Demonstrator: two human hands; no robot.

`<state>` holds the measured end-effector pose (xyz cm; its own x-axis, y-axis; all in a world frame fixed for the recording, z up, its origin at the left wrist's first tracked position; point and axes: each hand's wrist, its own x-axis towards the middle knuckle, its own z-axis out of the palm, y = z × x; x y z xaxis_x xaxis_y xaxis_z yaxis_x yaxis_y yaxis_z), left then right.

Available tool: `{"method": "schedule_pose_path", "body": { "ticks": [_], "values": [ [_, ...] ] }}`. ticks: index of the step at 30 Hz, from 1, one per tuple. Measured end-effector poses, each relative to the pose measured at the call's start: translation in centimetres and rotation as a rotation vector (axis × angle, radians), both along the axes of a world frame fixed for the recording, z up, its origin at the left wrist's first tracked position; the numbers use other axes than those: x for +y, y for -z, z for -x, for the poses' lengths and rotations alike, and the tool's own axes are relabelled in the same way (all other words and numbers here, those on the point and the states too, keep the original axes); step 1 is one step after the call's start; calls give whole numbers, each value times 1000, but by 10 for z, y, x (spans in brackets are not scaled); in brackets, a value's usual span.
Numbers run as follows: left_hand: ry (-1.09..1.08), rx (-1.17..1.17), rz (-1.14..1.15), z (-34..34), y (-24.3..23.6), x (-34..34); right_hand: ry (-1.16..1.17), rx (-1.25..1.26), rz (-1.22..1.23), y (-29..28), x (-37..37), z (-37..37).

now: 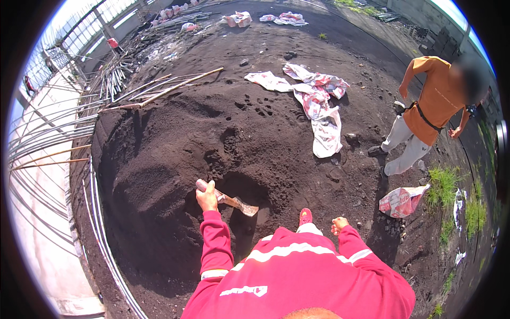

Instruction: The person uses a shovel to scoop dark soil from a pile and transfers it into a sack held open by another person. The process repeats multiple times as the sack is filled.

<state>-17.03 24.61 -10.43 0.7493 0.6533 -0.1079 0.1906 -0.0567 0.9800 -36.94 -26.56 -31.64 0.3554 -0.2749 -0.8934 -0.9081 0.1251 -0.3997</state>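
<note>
My left hand (207,197) is closed round the wooden handle of a digging tool (231,201). The tool's flat, worn metal blade points to the right, over a shadowed hollow in the dark, loose soil (159,159). Whether it is a hoe or a shovel I cannot tell from this angle. At my right side, my right hand (339,224) is curled with its fingers closed, and nothing shows in it. Between the hands, one red shoe (305,216) of mine stands on the soil.
Crumpled white-and-red sacks (317,101) lie ahead. A person in an orange shirt (434,101) stands at the right, near a filled-looking sack (404,201) and grass (444,186). Long poles (159,95) and bent rods (48,130) border the soil at the left, beside a concrete strip (40,234).
</note>
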Motion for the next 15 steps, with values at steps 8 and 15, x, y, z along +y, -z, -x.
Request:
{"method": "schedule_pose_path", "body": {
  "ticks": [8, 15],
  "values": [
    [33, 27, 14, -2, 7, 6, -21, -17, -12, 9, 1, -2],
    [24, 6, 62, 6, -2, 3, -31, -6, -14, 11, 1, 0]
  ]
}}
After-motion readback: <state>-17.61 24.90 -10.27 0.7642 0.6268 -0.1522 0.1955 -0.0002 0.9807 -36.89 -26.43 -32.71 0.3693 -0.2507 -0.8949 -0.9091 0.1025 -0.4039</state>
